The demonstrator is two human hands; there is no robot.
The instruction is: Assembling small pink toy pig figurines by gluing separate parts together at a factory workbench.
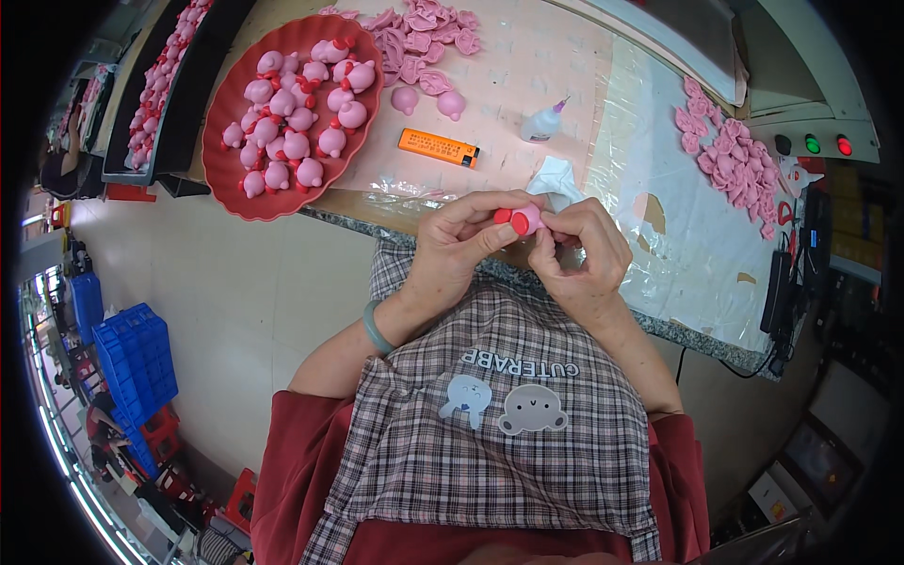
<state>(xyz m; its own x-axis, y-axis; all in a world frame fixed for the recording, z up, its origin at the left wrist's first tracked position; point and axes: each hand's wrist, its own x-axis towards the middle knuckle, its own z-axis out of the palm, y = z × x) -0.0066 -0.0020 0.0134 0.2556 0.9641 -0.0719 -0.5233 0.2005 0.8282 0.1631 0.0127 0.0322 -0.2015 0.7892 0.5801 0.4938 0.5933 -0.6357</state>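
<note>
Just over the table's near edge, both my hands hold one small pink toy figure (533, 216) with two red feet. My left hand (450, 247) pinches it at the red feet between thumb and fingers. From the other side, the thumb and fingertips of my right hand (590, 252) close on its pink body. A crumpled white tissue (556, 179) lies right beyond my hands. Farther off are a small squeeze bottle (541, 124) with a purple tip and an orange box cutter or lighter-like object (438, 148). Two round pink pieces (451, 105) sit behind that.
At the left, a red scalloped tray (215, 155) holds many pink figures with red feet. Flat pink pieces (424, 38) lie in a heap at the back, with another pile (739, 165) at the right. A black bin (118, 155) of figures and blue crates (137, 363) stand farther left.
</note>
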